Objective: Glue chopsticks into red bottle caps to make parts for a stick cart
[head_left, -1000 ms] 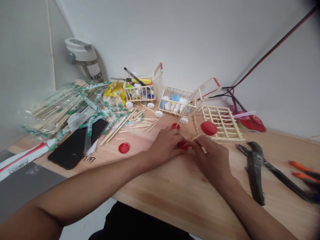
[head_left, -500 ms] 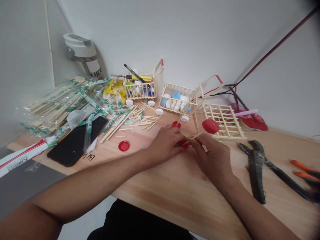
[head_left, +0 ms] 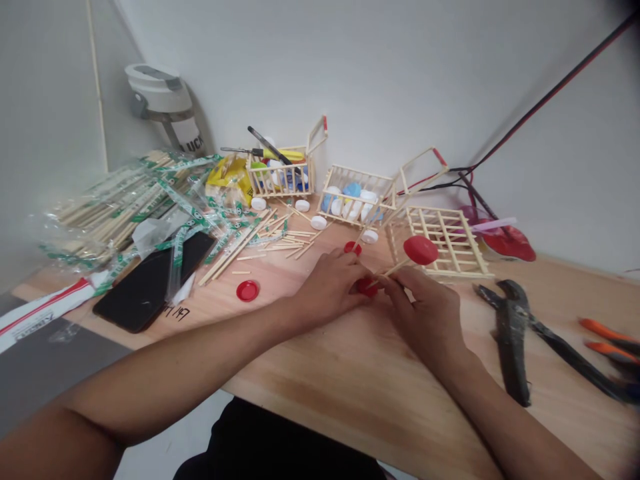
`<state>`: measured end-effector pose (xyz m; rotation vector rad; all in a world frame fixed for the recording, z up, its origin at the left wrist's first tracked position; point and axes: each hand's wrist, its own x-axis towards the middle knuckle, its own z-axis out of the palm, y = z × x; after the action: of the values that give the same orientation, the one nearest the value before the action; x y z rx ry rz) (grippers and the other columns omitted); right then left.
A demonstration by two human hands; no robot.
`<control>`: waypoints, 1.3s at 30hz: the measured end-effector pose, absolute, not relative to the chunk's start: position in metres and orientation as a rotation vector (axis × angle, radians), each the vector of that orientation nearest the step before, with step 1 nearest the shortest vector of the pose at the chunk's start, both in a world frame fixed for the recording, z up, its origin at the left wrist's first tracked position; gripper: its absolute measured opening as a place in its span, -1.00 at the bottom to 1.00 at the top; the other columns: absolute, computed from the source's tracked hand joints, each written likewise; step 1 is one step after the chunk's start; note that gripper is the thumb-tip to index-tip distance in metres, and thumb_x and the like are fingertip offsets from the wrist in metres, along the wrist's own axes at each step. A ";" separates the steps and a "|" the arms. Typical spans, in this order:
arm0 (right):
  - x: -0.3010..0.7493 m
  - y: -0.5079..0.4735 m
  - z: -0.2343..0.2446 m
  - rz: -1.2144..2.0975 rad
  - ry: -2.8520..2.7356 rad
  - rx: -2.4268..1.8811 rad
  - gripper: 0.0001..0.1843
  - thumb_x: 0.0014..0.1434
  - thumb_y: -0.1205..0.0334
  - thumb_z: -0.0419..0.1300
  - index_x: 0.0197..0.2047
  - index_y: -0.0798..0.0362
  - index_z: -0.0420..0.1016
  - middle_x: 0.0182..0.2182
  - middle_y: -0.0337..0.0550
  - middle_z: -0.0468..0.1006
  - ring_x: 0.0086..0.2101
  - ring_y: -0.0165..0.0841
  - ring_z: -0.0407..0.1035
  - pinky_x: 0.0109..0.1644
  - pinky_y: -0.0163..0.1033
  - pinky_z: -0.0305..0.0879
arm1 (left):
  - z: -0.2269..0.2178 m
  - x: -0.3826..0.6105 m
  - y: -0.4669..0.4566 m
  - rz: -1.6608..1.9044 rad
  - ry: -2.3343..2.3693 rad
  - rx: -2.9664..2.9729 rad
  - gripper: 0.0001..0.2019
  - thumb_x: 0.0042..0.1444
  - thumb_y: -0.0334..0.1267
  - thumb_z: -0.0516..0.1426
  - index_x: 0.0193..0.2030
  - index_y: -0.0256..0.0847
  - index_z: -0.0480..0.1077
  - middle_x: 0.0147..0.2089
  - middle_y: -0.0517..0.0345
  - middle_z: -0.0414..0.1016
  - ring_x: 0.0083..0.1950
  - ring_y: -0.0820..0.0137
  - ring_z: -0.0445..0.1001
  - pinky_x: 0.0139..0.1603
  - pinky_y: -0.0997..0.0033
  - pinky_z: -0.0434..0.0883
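The left hand [head_left: 333, 283] and right hand [head_left: 427, 313] are pinching a thin wooden stick [head_left: 395, 267] between them, their fingers closing narrowly. A red bottle cap [head_left: 421, 250] is sitting on the stick's far end, just in front of the flat stick lattice [head_left: 440, 243]. A second red cap [head_left: 367, 287] is showing between the hands, partly hidden by the fingers, so I cannot tell how it is joining the stick. A third red cap [head_left: 352, 248] is peeking past the left hand, left of the lattice. Right of the lattice, pliers [head_left: 510, 340] are lying on the wooden bench [head_left: 320, 373], and an orange-handled tool [head_left: 607, 340] is running blurred off the picture's edge. Compared with the earlier frame, the hands are keeping nearly the same pose, while the whole scene is sitting slightly higher in view.
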<state>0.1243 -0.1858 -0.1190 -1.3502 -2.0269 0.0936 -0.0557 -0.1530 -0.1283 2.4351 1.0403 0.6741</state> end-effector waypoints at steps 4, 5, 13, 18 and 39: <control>0.125 -0.186 -0.119 0.084 -2.037 -1.340 -0.73 0.28 0.16 0.10 -0.46 0.02 0.38 -0.53 -0.27 0.46 -0.51 -0.45 0.32 -0.41 -0.33 0.16 | -0.127 -0.058 -0.151 0.691 1.001 2.417 -0.70 0.10 -0.09 0.22 -0.09 -0.22 0.43 -0.08 0.02 0.45 -0.01 0.20 0.34 0.00 0.20 0.25; 0.125 -0.186 -0.120 0.087 -2.038 -1.339 -0.73 0.28 0.16 0.11 -0.45 0.02 0.38 -0.53 -0.27 0.46 -0.50 -0.45 0.33 -0.40 -0.33 0.17 | -0.127 -0.059 -0.151 0.694 0.989 2.418 -0.70 0.11 -0.09 0.21 -0.08 -0.22 0.42 -0.08 0.01 0.45 -0.01 0.20 0.35 0.01 0.20 0.24; 0.124 -0.186 -0.120 0.132 -2.019 -1.337 -0.76 0.27 0.18 0.12 -0.43 0.02 0.42 -0.48 -0.27 0.51 -0.47 -0.44 0.37 -0.37 -0.32 0.19 | -0.127 -0.063 -0.148 0.718 0.973 2.457 -0.71 0.17 -0.07 0.14 -0.10 -0.23 0.40 -0.10 0.03 0.46 -0.03 0.23 0.37 0.02 0.23 0.23; 0.125 -0.186 -0.120 0.142 -2.015 -1.343 -0.77 0.27 0.18 0.13 -0.43 0.02 0.43 -0.50 -0.28 0.50 -0.47 -0.44 0.37 -0.37 -0.33 0.19 | -0.129 -0.063 -0.146 0.701 0.981 2.474 -0.76 0.16 -0.07 0.17 -0.20 -0.23 0.42 -0.14 0.07 0.45 -0.07 0.26 0.36 -0.04 0.27 0.24; 0.126 -0.185 -0.121 0.085 -2.023 -1.321 -0.77 0.25 0.22 0.16 -0.45 0.03 0.37 -0.54 -0.33 0.43 -0.51 -0.50 0.30 -0.41 -0.37 0.13 | -0.127 -0.061 -0.147 0.728 0.977 2.436 -0.73 0.11 -0.10 0.21 -0.14 -0.24 0.42 -0.14 0.06 0.48 -0.07 0.24 0.38 -0.04 0.25 0.24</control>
<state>0.1256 -0.1850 -0.1207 -1.3214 -2.0232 0.0848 -0.0606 -0.1475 -0.1272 2.4357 0.9771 0.7276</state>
